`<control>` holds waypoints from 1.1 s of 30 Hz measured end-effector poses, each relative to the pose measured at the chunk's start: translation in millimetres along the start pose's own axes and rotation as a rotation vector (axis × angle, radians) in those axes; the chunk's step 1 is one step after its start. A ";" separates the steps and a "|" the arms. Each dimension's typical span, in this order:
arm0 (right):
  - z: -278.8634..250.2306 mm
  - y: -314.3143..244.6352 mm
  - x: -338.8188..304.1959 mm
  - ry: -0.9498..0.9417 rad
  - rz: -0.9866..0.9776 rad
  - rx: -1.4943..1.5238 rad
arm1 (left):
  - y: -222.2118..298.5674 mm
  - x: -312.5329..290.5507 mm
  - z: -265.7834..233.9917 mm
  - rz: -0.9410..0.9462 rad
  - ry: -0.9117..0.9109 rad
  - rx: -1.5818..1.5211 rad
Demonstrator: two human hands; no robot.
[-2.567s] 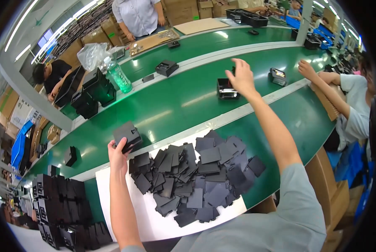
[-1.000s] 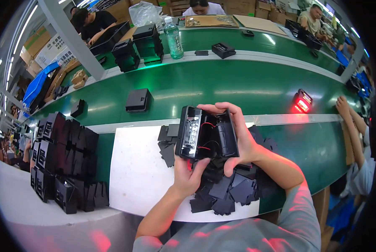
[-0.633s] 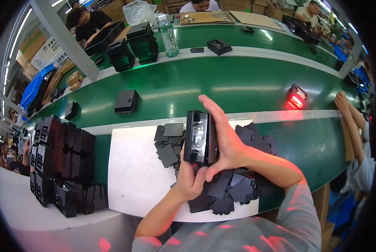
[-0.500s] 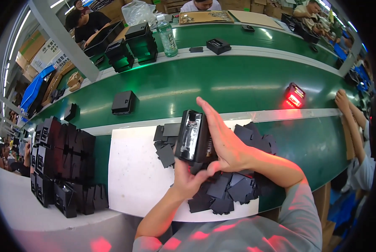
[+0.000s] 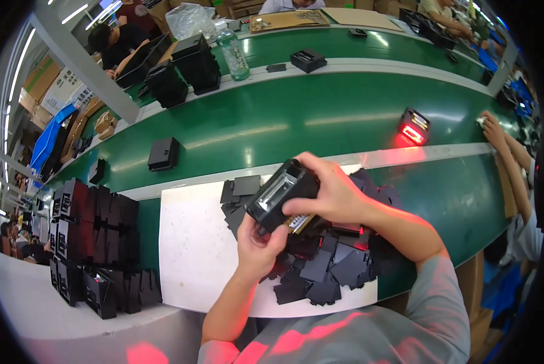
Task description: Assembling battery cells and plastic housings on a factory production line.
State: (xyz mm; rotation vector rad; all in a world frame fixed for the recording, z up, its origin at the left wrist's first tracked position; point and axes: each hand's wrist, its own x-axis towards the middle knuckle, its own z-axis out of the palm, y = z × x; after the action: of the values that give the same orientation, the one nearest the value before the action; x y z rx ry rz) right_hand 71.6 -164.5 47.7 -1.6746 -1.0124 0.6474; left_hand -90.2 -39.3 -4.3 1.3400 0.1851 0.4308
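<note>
A black boxy device (image 5: 276,193) with a shiny clear strip in its face is held tilted over the worktop between my two hands. My left hand (image 5: 257,247) is closed on its lower left corner, with the thumb near the underside. My right hand (image 5: 336,193) grips it from the right, thumb on the near side and fingers over the far top edge. A yellowish part with a white label shows below my right thumb. Beneath lies a loose heap of flat black plates (image 5: 318,266) on a white board (image 5: 190,249).
Stacked black housings (image 5: 93,227) stand to the left. On the green conveyor belt (image 5: 272,121) sit a black box (image 5: 163,153) and a red-lit device (image 5: 414,128). A bottle (image 5: 232,53) stands beyond. Another person's arm (image 5: 503,139) rests at the right; others work across the line.
My right hand has gone from a flat palm against the device to gripping it. The device has turned from nearly upright to a slant. The belt items appear slightly further left.
</note>
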 end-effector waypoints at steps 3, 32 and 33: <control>-0.3 -1.8 2.3 0.020 -0.009 -0.011 | -3.0 1.5 5.1 -0.021 0.043 -0.164; -40.1 -44.4 -34.3 -0.040 -0.185 -0.060 | -10.1 10.2 -11.5 0.268 0.305 -0.264; -31.3 -42.1 -32.2 -0.037 -0.178 -0.058 | -9.5 10.7 -9.6 0.243 0.288 -0.307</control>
State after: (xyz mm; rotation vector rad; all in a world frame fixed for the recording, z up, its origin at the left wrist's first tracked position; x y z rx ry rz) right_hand 67.8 -202.8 95.7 -1.6052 -1.2011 0.5374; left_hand -82.2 -27.9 -14.5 0.9975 0.1866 0.8253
